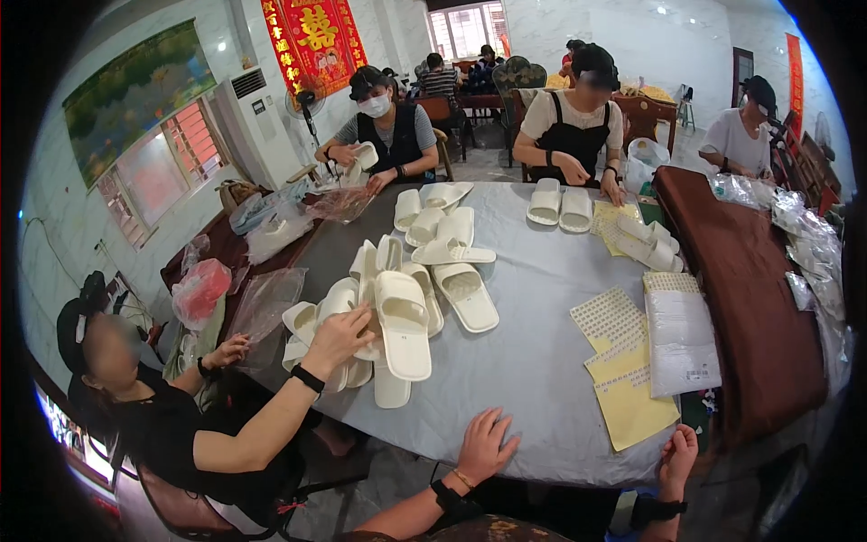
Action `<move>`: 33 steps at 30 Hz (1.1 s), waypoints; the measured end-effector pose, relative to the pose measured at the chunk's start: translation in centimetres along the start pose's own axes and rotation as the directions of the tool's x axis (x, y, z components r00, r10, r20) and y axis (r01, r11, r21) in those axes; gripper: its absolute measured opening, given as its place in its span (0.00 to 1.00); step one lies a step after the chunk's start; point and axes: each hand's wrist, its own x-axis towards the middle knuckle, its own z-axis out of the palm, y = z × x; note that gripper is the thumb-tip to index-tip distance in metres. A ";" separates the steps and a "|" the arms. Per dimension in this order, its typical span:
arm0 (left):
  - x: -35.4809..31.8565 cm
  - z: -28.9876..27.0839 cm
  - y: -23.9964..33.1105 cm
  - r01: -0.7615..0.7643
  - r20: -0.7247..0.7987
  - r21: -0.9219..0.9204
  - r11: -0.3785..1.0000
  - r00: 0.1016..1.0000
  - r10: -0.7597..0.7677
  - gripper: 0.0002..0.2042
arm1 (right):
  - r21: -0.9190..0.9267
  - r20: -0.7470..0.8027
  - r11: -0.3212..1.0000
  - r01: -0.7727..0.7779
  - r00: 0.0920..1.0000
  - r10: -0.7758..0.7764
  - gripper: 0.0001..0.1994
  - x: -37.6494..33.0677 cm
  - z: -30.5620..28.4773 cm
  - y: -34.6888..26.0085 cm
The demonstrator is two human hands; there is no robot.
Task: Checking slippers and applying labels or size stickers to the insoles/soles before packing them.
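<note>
My left hand (488, 447) lies palm down on the grey table cover near its front edge, fingers stretched out and holding nothing. By the table's near right corner, my right hand (677, 456) has its fingers loosely curled, with nothing seen in them. Just above it are yellow sheets of small stickers (637, 402), beside a white plastic-wrapped pack (682, 339). A pile of white slippers (406, 312) fills the left middle of the table, beyond my left hand. A co-worker's hand (343, 334) reaches into this pile from the left.
Across the table, a person (569, 135) stands behind a pair of slippers (560, 208); more slippers (648, 239) lie to the right. A masked person (384, 140) holds a slipper at the far left. Clear plastic bags (271, 303) lie left. A brown bench (741, 307) borders the right.
</note>
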 end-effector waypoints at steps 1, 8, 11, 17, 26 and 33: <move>0.1 0.0 -0.1 0.002 0.012 0.010 1.000 1.000 -0.002 0.22 | 0.012 0.014 1.000 0.010 1.000 -0.011 0.02 -0.1 0.2 0.0; 0.3 -0.2 0.2 -0.021 -0.017 0.018 1.000 1.000 0.021 0.21 | -0.044 0.006 0.999 -0.003 1.000 0.003 0.02 -0.4 0.4 -0.2; 0.4 -0.4 0.3 -0.011 -0.004 0.016 1.000 1.000 0.011 0.21 | -0.062 0.016 0.998 -0.007 1.000 0.008 0.02 -0.4 0.5 -0.2; 0.5 -0.4 0.5 0.017 0.021 0.007 1.000 1.000 -0.017 0.22 | -0.059 0.039 0.998 -0.010 0.999 0.012 0.02 -0.7 0.7 -0.4; 0.5 -0.5 0.6 0.023 0.040 0.018 1.000 0.999 -0.024 0.22 | -0.086 0.047 0.996 0.004 0.999 0.000 0.02 -0.9 0.9 -0.5; 0.4 -0.1 0.3 0.043 0.049 0.020 0.999 0.998 -0.044 0.22 | -0.095 0.007 0.995 -0.034 0.999 0.035 0.04 -1.0 1.2 -0.6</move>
